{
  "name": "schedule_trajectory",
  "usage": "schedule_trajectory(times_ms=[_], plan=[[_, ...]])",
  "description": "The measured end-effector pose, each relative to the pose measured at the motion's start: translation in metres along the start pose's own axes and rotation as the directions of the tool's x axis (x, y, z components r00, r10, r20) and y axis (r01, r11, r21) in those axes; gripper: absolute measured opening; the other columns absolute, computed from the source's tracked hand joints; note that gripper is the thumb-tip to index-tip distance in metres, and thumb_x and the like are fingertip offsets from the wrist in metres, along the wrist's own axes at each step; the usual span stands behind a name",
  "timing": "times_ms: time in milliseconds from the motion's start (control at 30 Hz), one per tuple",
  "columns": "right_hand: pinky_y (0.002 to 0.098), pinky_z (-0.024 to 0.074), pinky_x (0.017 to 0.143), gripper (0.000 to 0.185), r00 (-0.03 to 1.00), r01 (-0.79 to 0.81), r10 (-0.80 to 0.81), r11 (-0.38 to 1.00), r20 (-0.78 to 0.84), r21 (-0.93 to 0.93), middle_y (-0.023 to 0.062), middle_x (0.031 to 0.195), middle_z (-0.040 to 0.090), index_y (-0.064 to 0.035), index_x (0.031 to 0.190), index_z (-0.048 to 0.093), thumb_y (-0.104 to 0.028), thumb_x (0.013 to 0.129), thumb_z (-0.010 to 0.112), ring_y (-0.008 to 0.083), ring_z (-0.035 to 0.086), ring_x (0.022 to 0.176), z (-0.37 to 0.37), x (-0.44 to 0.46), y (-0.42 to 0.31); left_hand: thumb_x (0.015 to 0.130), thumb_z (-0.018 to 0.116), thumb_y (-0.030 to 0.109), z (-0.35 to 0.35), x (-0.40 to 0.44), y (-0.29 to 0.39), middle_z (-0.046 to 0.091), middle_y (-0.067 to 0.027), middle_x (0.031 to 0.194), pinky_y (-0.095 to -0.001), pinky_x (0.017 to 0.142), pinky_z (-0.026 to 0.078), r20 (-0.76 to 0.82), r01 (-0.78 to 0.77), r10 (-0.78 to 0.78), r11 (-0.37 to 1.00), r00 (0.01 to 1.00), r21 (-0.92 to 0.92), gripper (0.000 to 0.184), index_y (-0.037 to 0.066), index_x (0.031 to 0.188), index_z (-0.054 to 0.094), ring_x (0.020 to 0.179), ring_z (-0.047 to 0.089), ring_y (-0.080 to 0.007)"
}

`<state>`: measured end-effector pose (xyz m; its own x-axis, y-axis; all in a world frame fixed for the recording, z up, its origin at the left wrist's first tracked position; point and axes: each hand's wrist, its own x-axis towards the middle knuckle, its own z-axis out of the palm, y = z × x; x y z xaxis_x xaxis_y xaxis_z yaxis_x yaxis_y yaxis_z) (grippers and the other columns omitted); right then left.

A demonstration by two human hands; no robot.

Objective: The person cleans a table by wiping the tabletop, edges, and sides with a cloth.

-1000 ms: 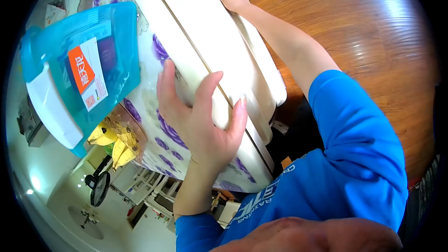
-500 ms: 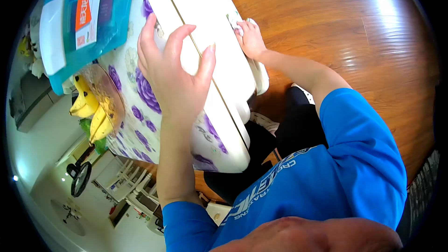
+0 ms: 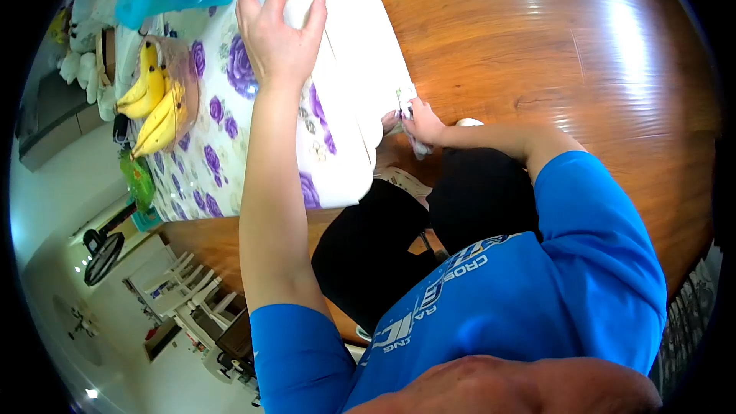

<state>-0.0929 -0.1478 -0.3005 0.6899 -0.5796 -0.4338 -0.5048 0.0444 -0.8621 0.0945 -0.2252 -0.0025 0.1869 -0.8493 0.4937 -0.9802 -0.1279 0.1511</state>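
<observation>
Cloth (image 3: 420, 146) in right hand (image 3: 426, 123), by table edge (image 3: 380, 15), wide floor (image 3: 514, 54)

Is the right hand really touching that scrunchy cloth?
Touching. The head view shows the right hand closed around the crumpled cloth, which pokes out from its grip.
</observation>
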Motion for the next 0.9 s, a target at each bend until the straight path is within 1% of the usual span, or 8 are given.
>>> schedule_trajectory(times_ms=[33,67,133,200,300,500,833,900], plan=[[0.0409,0.0464,0.087,0.046,0.965,-0.058,0.044,0.997,0.258,0.045,0.0266,0.109,0.058,0.0002,0.118,0.049,-0.025,0.082,0.063,0.0378,0.056,0.103,-0.028,-0.001,-0.015,0.075,0.075,0.026,-0.001,-0.001,0.0,0.045,-0.0163,0.134,-0.0414,0.102,0.036,-0.051,-0.013,0.013,1.0,0.999,0.002,0.031,0.015,0.104,0.069,0.123,0.044,-0.0331],[0.0409,0.0464,0.087,0.046,0.964,-0.053,0.043,0.998,0.264,0.028,0.0266,0.109,0.058,0.0002,0.118,0.049,-0.025,0.082,0.063,0.0378,0.056,0.103,-0.04,-0.005,-0.022,0.076,0.075,0.026,-0.003,-0.004,0.0,0.044,-0.0159,0.134,-0.0411,0.102,0.036,-0.1,-0.023,0.023,1.0,0.995,0.004,0.031,0.015,0.104,0.068,0.122,0.044,-0.0326],[0.0377,0.0482,0.085,0.046,0.806,0.183,-0.088,0.978,0.585,-0.105,0.0207,0.105,0.063,-0.0023,0.117,0.052,-0.032,0.083,0.064,0.032,0.06,0.1,-0.057,-0.007,-0.018,0.078,0.074,0.026,-0.018,-0.009,0.013,0.045,-0.0154,0.133,-0.0401,0.1,0.038,-0.135,-0.041,0.048,0.998,0.99,0.054,0.03,0.015,0.106,0.068,0.121,0.044,-0.0316],[0.0343,0.0511,0.078,0.047,0.829,0.329,-0.214,0.934,0.517,-0.141,0.0132,0.1,0.067,-0.0051,0.115,0.057,-0.039,0.084,0.063,0.0276,0.064,0.089,-0.059,-0.01,-0.003,0.076,0.073,0.025,-0.039,-0.027,0.03,0.046,-0.0189,0.128,-0.0459,0.1,0.037,-0.03,0.04,-0.041,0.999,0.999,-0.019,0.033,0.011,0.105,0.067,0.121,0.041,-0.0359],[0.0313,0.0522,0.073,0.034,0.825,-0.013,0.125,0.979,0.551,-0.204,0.0078,0.082,0.07,-0.0079,0.095,0.068,-0.039,0.084,0.062,0.0178,0.066,0.073,-0.077,-0.013,-0.017,0.076,0.075,0.024,-0.072,-0.054,0.055,0.046,-0.0188,0.129,-0.0463,0.102,0.035,0.045,0.083,-0.079,0.993,0.996,-0.089,0.036,0.011,0.108,0.066,0.123,0.04,-0.0361],[0.0335,0.0515,0.071,0.032,0.829,-0.125,0.201,0.976,0.522,-0.178,0.0109,0.082,0.069,-0.0054,0.09,0.068,-0.035,0.08,0.062,0.0214,0.066,0.074,-0.089,-0.001,-0.012,0.075,0.076,0.027,-0.097,-0.111,0.064,0.045,-0.0181,0.133,-0.0487,0.104,0.033,0.143,0.064,-0.056,0.996,0.988,-0.057,0.048,0.008,0.116,0.061,0.127,0.038,-0.0365],[0.0348,0.0513,0.068,0.035,0.793,0.146,0.13,0.908,0.595,-0.394,0.0119,0.084,0.068,-0.0067,0.089,0.07,-0.039,0.081,0.061,0.0201,0.063,0.069,-0.16,-0.001,-0.026,0.075,0.072,0.031,-0.082,-0.139,0.058,0.059,-0.0139,0.119,-0.0464,0.099,0.037,0.041,0.031,-0.033,0.998,0.999,0.049,0.047,0.007,0.114,0.062,0.116,0.05,-0.0331],[0.037,0.0526,0.062,0.034,0.854,0.28,0.09,0.751,0.512,-0.598,0.0129,0.082,0.068,-0.0074,0.085,0.069,-0.039,0.084,0.057,0.0211,0.064,0.062,-0.162,0.004,-0.066,0.076,0.069,0.029,-0.087,-0.137,0.06,0.062,-0.0154,0.113,-0.0453,0.096,0.039,0.05,0.005,-0.005,1.0,0.999,0.008,0.042,0.004,0.11,0.064,0.111,0.053,-0.0343]])
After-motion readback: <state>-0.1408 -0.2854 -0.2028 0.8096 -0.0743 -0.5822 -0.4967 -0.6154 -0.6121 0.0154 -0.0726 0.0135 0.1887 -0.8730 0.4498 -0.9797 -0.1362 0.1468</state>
